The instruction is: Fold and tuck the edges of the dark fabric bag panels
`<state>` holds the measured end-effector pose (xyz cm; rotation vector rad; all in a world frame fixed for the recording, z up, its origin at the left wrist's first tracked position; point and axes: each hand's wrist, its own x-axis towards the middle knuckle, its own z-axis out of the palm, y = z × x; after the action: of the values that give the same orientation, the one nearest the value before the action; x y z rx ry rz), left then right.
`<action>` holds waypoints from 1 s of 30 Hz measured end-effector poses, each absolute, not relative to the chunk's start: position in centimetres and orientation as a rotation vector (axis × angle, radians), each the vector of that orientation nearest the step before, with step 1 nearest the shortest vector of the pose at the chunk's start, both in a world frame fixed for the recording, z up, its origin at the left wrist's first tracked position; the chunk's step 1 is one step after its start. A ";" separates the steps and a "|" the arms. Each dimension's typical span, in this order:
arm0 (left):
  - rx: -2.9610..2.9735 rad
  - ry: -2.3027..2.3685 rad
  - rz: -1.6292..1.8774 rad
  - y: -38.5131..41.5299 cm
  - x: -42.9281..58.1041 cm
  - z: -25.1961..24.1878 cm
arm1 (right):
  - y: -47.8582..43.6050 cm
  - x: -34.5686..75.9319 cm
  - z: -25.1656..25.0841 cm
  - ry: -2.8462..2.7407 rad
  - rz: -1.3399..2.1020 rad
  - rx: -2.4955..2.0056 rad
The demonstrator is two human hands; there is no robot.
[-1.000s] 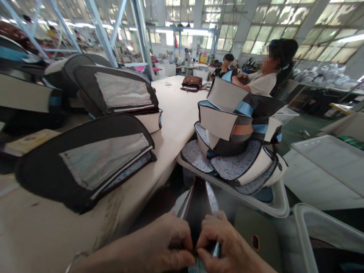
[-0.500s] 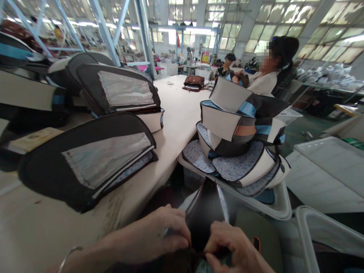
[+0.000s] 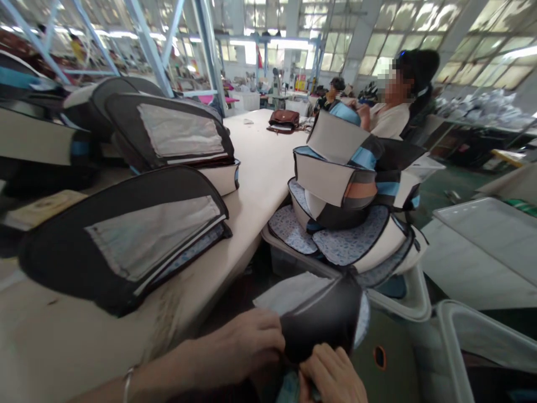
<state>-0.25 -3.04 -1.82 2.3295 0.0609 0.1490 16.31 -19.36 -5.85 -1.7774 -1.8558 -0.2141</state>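
In the lower middle, a dark sewn bag piece point(image 3: 323, 322) stands over my lap, with a pale panel on its left side and blue-patterned lining at its right edge. My left hand point(image 3: 251, 341) has its fingers closed on the near left edge of this piece. Close beside it, my right hand point(image 3: 333, 372) pinches the near edge too, fingers bent together. A bit of bluish-green cloth point(image 3: 289, 386) shows below and between the hands. What exactly lies between the fingertips is hidden.
Dark bag pieces with greyish pockets point(image 3: 155, 235) lie on the pale table point(image 3: 255, 168) at left. A pile of bag pieces point(image 3: 323, 179) fills a plastic bin point(image 3: 422, 296) ahead right. Another bin point(image 3: 444, 330) stands nearer. A co-worker point(image 3: 392, 115) sits beyond the pile.
The dark bag piece has turned and tipped to the right, showing more of its side and lining. Both hands keep hold at its near edge; the right hand has lowered slightly.
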 end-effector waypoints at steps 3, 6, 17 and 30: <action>2.080 0.198 0.095 -3.1 -1.4 -2.1 | -19.1 15.6 -6.1 -1.901 -0.095 -1.726; 2.078 0.284 -0.027 -2.6 -1.7 -1.4 | -18.5 14.8 -5.5 -1.887 -0.060 -1.701; 2.151 0.339 -0.132 -3.6 -1.7 -1.4 | -18.4 13.5 -5.7 -1.762 -0.011 -1.754; 2.391 0.267 0.143 -5.9 -1.1 -2.5 | -18.6 16.4 -3.3 -2.043 0.449 -1.775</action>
<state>-1.14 -5.92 -2.47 2.3907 0.2669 0.1433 16.44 -18.64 -3.25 -1.7749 -2.0430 0.4491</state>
